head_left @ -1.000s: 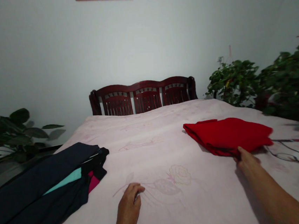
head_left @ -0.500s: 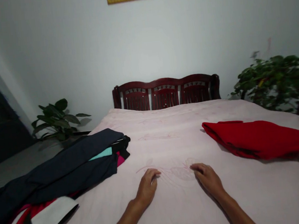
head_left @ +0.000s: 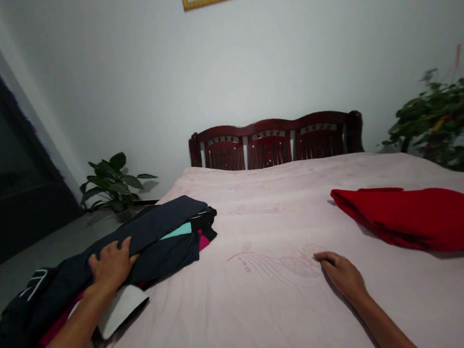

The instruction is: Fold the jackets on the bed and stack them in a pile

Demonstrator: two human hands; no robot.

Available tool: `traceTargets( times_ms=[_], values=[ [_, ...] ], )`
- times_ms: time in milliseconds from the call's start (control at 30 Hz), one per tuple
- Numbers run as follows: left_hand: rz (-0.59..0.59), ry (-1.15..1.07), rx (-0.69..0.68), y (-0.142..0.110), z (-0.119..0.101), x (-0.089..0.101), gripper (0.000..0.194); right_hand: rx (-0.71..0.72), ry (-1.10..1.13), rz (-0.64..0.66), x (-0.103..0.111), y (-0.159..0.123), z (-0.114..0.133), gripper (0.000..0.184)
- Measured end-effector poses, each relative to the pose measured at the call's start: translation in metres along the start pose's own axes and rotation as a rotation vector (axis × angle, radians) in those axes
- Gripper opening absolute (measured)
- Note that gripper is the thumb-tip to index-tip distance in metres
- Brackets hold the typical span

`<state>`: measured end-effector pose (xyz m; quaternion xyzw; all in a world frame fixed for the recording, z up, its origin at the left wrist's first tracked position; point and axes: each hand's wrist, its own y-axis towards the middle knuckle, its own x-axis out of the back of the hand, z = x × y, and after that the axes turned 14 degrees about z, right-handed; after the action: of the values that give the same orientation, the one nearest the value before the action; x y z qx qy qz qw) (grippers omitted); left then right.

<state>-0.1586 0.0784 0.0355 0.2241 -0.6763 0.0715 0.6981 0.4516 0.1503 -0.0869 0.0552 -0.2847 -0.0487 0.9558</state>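
My left hand point(head_left: 113, 265) rests on a pair of dark navy trousers point(head_left: 158, 222) lying folded lengthwise over the clothes pile at the left. Its fingers are spread over the cloth, and nothing shows as gripped. My right hand point(head_left: 343, 275) lies on the pale pink bedsheet point(head_left: 270, 318), fingers loosely curled, holding nothing. Beneath the trousers, turquoise cloth point(head_left: 178, 231), black cloth and magenta cloth point(head_left: 203, 239) peek out. A white garment edge point(head_left: 124, 310) sticks out below my left forearm. Farther right, apart from my right hand, a folded red garment point(head_left: 417, 219) lies on the sheet.
A dark red wooden headboard point(head_left: 270, 143) stands at the bed's far end, against the wall. Potted plants flank the bed, one leafy plant point(head_left: 113, 177) at left and a bushier plant point(head_left: 448, 123) at right. A gold-framed picture point(head_left: 223, 1) hangs above.
My left hand has moved from the middle of the sheet leftward onto the navy trousers. My right hand stays on the sheet. The view has turned slightly left.
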Motion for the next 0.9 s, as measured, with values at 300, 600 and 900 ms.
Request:
traceTargets(
  times_ms=[300, 600, 900],
  values=[
    [-0.205, -0.595, 0.139, 0.042, 0.006, 0.031, 0.009, -0.011, 0.007, 0.005, 0.001, 0.001, 0.003, 0.029],
    [-0.153, -1.264, -0.421, -0.001, -0.196, 0.064, 0.041, -0.062, 0.18, -0.1, 0.005, 0.0, 0.008, 0.03],
    [0.73, -0.761, -1.334, -0.165, -0.227, 0.043, 0.043, -0.084, 0.593, -0.271, 0.01, -0.019, 0.022, 0.041]
  ],
)
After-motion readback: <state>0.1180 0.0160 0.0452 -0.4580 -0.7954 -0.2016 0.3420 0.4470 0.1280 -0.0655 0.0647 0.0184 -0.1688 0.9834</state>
